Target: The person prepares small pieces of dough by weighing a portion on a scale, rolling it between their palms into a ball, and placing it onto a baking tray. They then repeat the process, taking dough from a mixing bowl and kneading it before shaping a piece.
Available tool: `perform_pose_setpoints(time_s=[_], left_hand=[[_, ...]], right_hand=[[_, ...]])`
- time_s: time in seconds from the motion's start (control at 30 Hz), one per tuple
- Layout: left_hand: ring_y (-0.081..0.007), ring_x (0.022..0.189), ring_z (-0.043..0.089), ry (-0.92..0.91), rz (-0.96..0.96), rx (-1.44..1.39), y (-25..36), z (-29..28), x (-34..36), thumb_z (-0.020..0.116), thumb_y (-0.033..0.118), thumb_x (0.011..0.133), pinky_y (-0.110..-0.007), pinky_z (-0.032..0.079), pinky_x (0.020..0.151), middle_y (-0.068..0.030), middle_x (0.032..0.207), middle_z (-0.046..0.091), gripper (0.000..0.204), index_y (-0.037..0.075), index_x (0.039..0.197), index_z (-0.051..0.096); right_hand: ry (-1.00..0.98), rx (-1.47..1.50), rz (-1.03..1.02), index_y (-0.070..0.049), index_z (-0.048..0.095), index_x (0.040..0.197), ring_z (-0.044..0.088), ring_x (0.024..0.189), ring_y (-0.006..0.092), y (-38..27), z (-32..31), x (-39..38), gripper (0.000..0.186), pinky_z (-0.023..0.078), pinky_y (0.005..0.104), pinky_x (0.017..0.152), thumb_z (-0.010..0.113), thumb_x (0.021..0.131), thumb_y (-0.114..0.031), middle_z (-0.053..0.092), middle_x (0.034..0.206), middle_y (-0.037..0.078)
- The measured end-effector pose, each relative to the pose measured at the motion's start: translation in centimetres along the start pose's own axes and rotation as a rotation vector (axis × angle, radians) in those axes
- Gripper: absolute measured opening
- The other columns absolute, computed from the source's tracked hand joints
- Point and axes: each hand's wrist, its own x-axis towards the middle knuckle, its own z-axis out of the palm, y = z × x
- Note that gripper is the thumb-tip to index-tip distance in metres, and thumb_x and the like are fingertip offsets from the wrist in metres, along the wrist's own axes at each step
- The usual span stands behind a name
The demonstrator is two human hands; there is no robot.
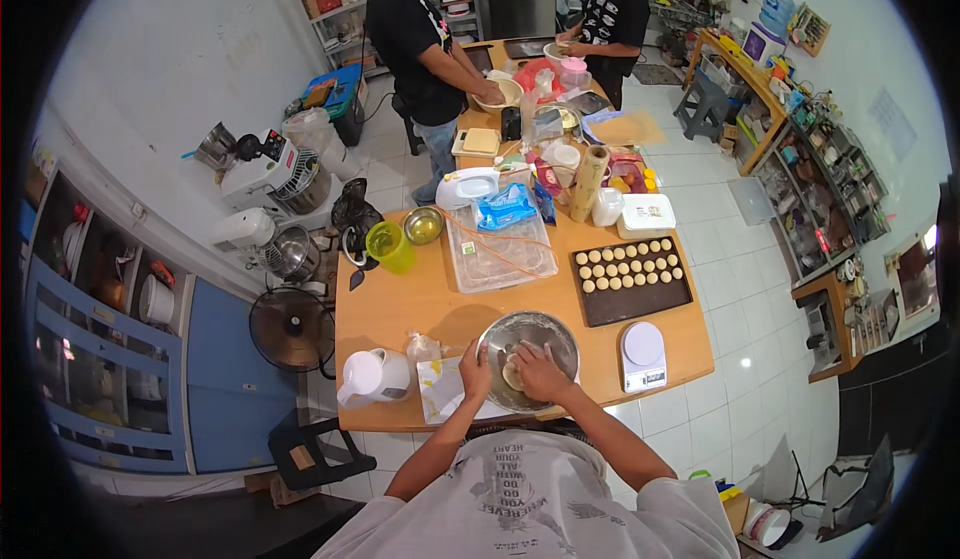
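At the near edge of the table stands a wide metal mixing bowl (pixel 557 331) with pale smears on its inner wall. My left hand (pixel 476 371) holds its left rim. Inside the bowl, my right hand (pixel 541 372) is pressed onto a lump of pale dough (pixel 513 375), its fingers bent over the dough's top. Part of the dough is hidden beneath that hand. To the right lies a dark baking tray (pixel 632 309) bearing rows of small round dough balls, with a white kitchen scale (pixel 643 357) nearer to me.
Left of the bowl are a white pitcher-shaped appliance (pixel 375 375) and a patterned sheet (pixel 440 389). Farther off stand a clear plastic box (pixel 500 259), a yellow-green container (pixel 390 247) and a small metal bowl (pixel 423 225). Two people work at bowls across the table.
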Motion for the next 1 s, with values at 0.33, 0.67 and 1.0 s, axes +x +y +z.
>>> perform_pose_setpoints(time_s=[0.33,0.67,1.0], left_hand=[[-0.042,0.103,0.07,-0.035,-0.072,-0.017,-0.8,0.3,0.2,0.056,0.028,0.109,-0.042,0.053,0.089,-0.0271,0.112,0.071,0.034,0.0,0.125,0.066],[-0.0443,0.109,0.068,-0.031,-0.06,0.025,-0.2,0.5,0.3,0.057,0.026,0.108,-0.044,0.052,0.091,-0.0267,0.114,0.071,0.034,-0.001,0.124,0.067],[-0.0368,0.103,0.071,-0.045,-0.064,-0.08,-1.1,0.7,0.1,0.058,0.023,0.108,-0.043,0.052,0.092,-0.0248,0.111,0.072,0.032,-0.003,0.123,0.068]], right_hand=[[-0.337,0.133,0.264,-0.002,0.065,0.108,0.072,0.098,0.0411,-2.0,-4.8,2.8,0.047,0.054,0.0573,0.088,0.048,0.106,-0.045,0.073,0.1,0.023],[-0.268,0.004,0.129,0.001,0.071,0.106,0.069,0.108,0.0403,-0.9,-0.5,1.9,0.056,0.055,0.0528,0.092,0.046,0.105,-0.049,0.071,0.111,0.024],[-0.222,-0.035,0.113,0.0,0.073,0.102,0.067,0.105,0.0375,-1.9,2.3,2.0,0.048,0.051,0.0507,0.098,0.047,0.105,-0.041,0.069,0.111,0.022]])
